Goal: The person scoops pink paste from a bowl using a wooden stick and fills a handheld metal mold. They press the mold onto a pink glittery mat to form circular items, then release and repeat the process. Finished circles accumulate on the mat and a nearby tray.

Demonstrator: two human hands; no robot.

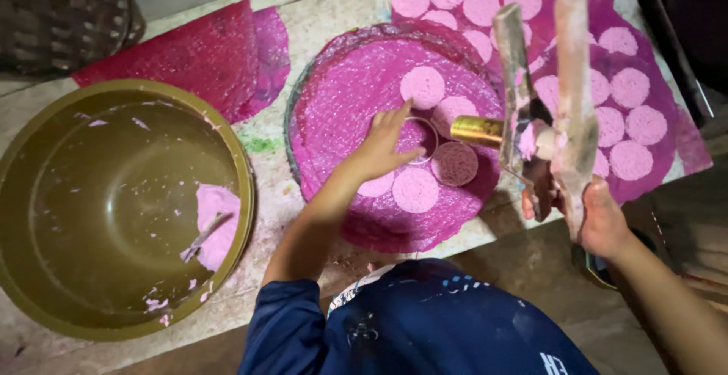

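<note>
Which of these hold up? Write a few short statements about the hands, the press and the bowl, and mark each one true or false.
1. The left hand rests on the round pink sheet. True.
2. The right hand is empty. False: it grips a two-handled press with a brass barrel.
3. The olive bowl is filled to the brim with dough. False: only a small lump of pink dough sits in it.
4. Pink discs cover the sheet at right. True.

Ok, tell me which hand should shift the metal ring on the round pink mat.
Left: its fingers touch the ring; the right hand is full, gripping the wooden press.
</note>
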